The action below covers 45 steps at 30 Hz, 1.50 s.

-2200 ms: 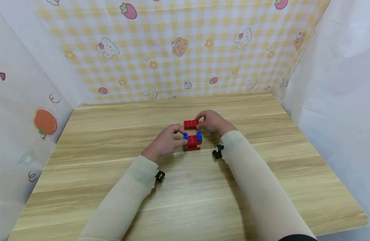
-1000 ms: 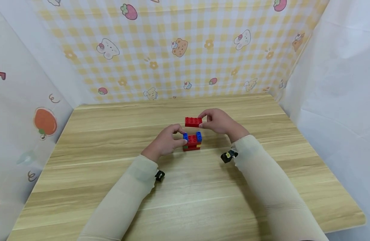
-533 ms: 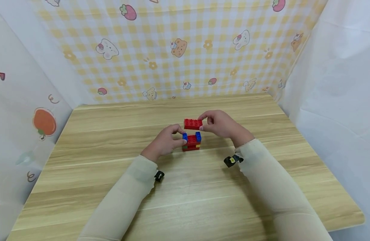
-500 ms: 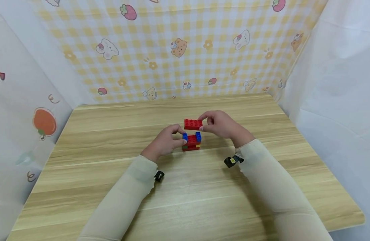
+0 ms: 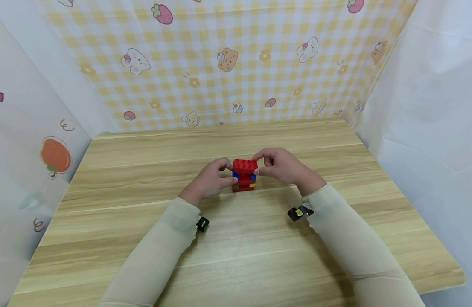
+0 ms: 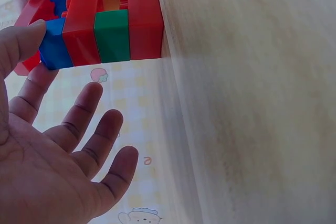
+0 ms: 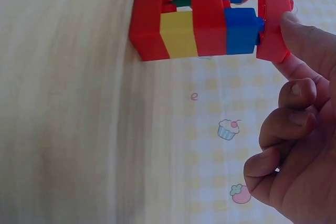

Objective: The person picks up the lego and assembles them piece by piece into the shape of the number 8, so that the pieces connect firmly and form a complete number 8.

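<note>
A stack of toy building bricks stands upright on the wooden table (image 5: 236, 247). It has a red base brick (image 6: 146, 19), a green brick (image 6: 112, 36) and a yellow brick (image 7: 178, 34) as pillars, a second red brick (image 7: 207, 17) across them, and a blue brick on each end. My left hand (image 5: 211, 181) pinches the left blue brick (image 6: 55, 48) between thumb and index finger, other fingers spread. With thumb and index finger, my right hand (image 5: 280, 166) holds the top red brick (image 5: 245, 165) by its right end, its underside right at the studs of the right blue brick (image 7: 241, 31).
Behind the table hangs a yellow checked cloth (image 5: 170, 81) with cartoon prints. White sheets flank the table on the left (image 5: 21, 115) and right (image 5: 424, 128). A small black device (image 5: 299, 213) sits at the right wrist, another (image 5: 202, 224) at the left.
My right hand lifted the red brick from behind the stack, then brought it nearer and down onto the blue bricks' tops. My left hand has kept its grip on the left blue brick.
</note>
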Motion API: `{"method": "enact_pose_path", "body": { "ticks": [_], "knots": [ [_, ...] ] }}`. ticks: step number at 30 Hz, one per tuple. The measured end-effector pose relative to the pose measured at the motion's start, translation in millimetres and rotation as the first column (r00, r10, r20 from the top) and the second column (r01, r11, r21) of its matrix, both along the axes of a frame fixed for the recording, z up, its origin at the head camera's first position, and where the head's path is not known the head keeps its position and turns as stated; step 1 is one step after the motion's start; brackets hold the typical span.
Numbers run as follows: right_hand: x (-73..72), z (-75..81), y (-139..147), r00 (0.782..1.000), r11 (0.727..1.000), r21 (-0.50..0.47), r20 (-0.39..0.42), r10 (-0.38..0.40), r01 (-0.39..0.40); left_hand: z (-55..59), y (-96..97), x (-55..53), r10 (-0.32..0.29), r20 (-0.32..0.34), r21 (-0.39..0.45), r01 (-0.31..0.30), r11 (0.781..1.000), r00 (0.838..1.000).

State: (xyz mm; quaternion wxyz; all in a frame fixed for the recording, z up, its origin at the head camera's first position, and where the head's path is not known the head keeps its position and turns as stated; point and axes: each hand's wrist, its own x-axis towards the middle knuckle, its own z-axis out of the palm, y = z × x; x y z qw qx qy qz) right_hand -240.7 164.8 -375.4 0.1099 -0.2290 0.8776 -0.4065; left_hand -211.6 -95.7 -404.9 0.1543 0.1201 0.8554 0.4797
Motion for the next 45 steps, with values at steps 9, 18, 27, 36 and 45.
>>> {"method": "enact_pose_path", "body": {
  "ticks": [9, 18, 27, 36, 45],
  "knots": [
    [1.7, -6.1, 1, 1.000, 1.000, -0.009, -0.013, 0.017, -0.017, -0.7, 0.8, -0.7, 0.004, 0.001, 0.008, -0.004, 1.000, 1.000],
    [7.2, -1.1, -2, 0.999, 0.999, 0.053, -0.033, 0.016, -0.014, -0.7, 0.8, -0.2, 0.013, 0.008, 0.004, -0.013, 1.000, 1.000],
    [10.6, 5.6, -5, 0.999, 0.993, 0.121, -0.039, 0.000, 0.005, 0.5, 1.7, -0.7, 0.013, 0.014, -0.007, -0.013, 1.000, 1.000],
    [11.4, 6.5, -8, 0.999, 0.991, 0.135, -0.038, 0.009, -0.004, 3.3, 3.1, -0.6, 0.007, 0.038, -0.017, -0.006, 1.000, 0.999],
    [10.7, 5.5, -8, 0.999, 0.990, 0.140, -0.035, 0.012, -0.007, 7.0, 1.6, 0.8, 0.016, -0.035, 0.003, -0.016, 1.000, 0.999]
  ]
}}
